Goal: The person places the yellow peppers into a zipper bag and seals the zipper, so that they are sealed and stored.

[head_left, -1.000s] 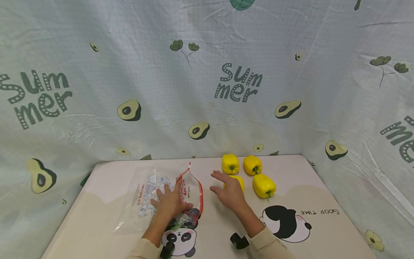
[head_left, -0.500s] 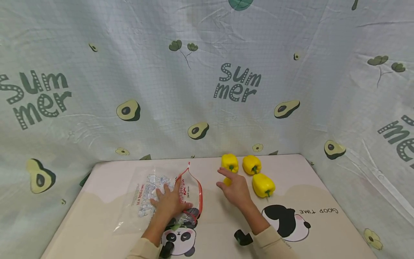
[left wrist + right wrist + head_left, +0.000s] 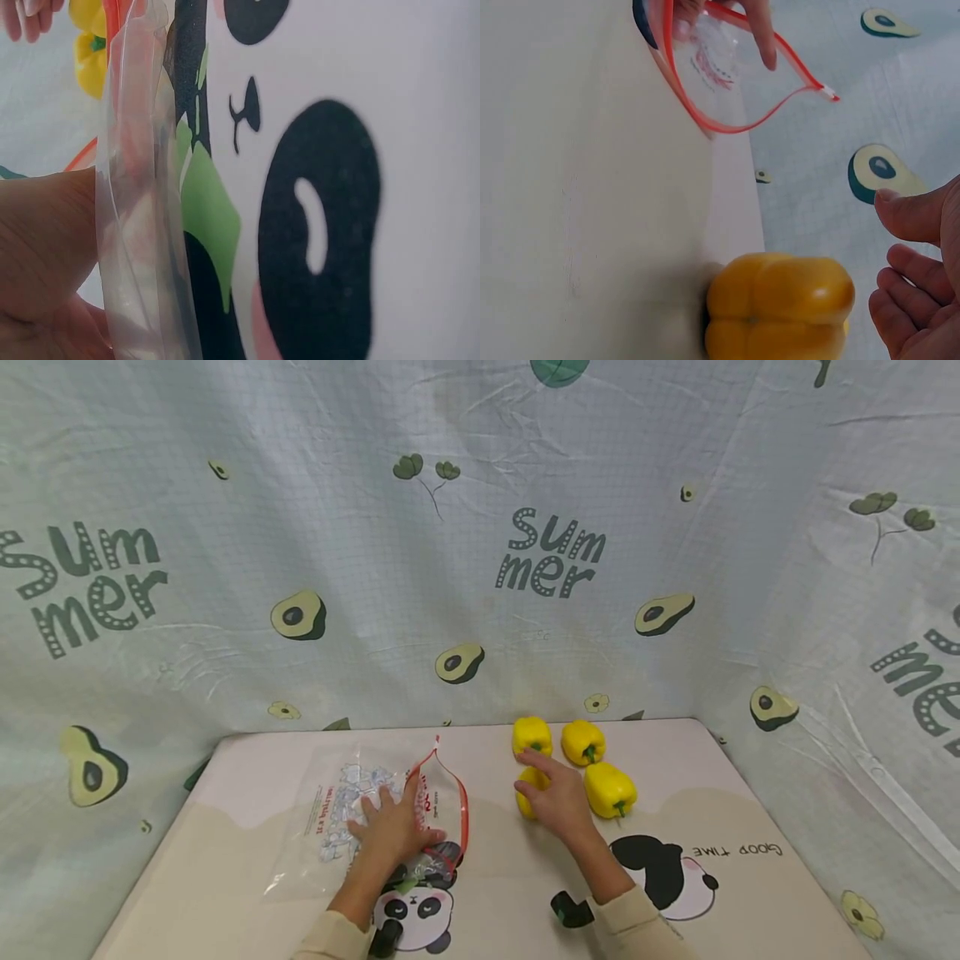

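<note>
My left hand (image 3: pixel 393 827) rests with spread fingers on a clear zip bag (image 3: pixel 352 810) lying on the table; the bag's red-edged mouth (image 3: pixel 465 814) gapes toward the right. In the left wrist view, the bag's clear film (image 3: pixel 135 225) stands up beside the hand (image 3: pixel 45 247). My right hand (image 3: pixel 562 797) is held over the nearest-left yellow bell pepper (image 3: pixel 528 789), thumb and fingers apart, partly covering it. In the right wrist view a gap shows between that pepper (image 3: pixel 780 307) and the hand (image 3: pixel 922 285), which holds nothing.
Three more yellow bell peppers stand close by: one at the back left (image 3: pixel 532 735), one at the back right (image 3: pixel 583 742) and one at the front right (image 3: pixel 611 790). A patterned curtain (image 3: pixel 360 652) hangs behind the table (image 3: pixel 225 827).
My right hand has shifted right, from beside the peppers to over the nearest-left one. The left hand stays put on the bag, and the peppers have not moved.
</note>
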Tool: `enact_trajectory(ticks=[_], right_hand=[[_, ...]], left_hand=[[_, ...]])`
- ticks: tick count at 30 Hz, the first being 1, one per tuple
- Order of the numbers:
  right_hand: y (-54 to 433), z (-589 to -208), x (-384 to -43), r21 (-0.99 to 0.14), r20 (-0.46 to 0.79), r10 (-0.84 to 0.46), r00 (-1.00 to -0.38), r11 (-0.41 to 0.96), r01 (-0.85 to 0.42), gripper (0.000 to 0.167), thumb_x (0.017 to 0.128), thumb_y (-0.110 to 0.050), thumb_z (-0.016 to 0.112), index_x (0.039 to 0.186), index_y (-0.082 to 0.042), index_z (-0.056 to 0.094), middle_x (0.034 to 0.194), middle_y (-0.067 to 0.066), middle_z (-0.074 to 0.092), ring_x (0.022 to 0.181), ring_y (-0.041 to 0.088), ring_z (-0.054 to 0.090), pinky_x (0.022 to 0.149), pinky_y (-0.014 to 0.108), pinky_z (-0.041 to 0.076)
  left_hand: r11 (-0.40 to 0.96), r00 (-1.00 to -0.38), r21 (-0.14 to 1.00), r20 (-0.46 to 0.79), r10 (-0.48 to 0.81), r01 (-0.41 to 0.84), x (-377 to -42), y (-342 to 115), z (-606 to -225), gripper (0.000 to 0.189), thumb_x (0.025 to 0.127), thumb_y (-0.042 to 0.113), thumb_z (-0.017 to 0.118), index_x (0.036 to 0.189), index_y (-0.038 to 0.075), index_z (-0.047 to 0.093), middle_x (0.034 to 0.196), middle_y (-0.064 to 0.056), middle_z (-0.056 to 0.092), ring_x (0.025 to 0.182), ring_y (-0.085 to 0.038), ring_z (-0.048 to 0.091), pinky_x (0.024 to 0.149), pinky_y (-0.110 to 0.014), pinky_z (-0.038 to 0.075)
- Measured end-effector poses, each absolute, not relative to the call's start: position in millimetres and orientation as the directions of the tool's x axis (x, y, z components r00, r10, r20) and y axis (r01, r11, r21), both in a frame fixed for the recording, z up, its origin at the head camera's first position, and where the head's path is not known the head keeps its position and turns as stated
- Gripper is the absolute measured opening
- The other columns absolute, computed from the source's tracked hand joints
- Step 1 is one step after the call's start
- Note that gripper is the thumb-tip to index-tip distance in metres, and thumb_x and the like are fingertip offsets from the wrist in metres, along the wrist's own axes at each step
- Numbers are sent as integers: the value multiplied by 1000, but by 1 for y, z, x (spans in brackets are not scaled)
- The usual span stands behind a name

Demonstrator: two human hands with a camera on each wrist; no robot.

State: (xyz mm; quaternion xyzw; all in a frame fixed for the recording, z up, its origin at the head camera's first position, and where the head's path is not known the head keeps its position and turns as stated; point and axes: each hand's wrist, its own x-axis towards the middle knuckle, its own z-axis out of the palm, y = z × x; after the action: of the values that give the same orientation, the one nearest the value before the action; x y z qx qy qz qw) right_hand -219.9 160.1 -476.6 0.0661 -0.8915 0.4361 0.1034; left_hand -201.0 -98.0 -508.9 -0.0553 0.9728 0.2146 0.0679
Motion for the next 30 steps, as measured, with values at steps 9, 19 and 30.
enact_trajectory(ticks=[9,19,30], right_hand=[[171,-478,-224,-788,189,16,-982,599,-142,44,90,-11,80,133,-12,72,142,6,69,140,32,59,118,54,45],[189,-484,-231,-838,48,55,-997,546,-11,53,90,-16,80,141,-17,66,154,9,59,145,38,53,116,53,47],[193,-492,-231,-863,-75,55,-996,496,93,66,90,-16,82,150,-10,56,159,16,52,146,39,51,119,53,44]], left_hand=[[898,-979,412,-183,-86,-156,-202,-99,-509,112,76,48,90,164,21,26,162,-41,26,147,-72,17,110,-91,13],[905,-984,403,-161,-78,-138,-201,-97,-510,113,74,50,90,163,21,28,160,-43,29,145,-73,20,109,-92,16],[908,-984,396,-157,-81,-138,-200,-96,-510,113,74,49,91,163,20,29,160,-43,29,145,-73,20,109,-92,16]])
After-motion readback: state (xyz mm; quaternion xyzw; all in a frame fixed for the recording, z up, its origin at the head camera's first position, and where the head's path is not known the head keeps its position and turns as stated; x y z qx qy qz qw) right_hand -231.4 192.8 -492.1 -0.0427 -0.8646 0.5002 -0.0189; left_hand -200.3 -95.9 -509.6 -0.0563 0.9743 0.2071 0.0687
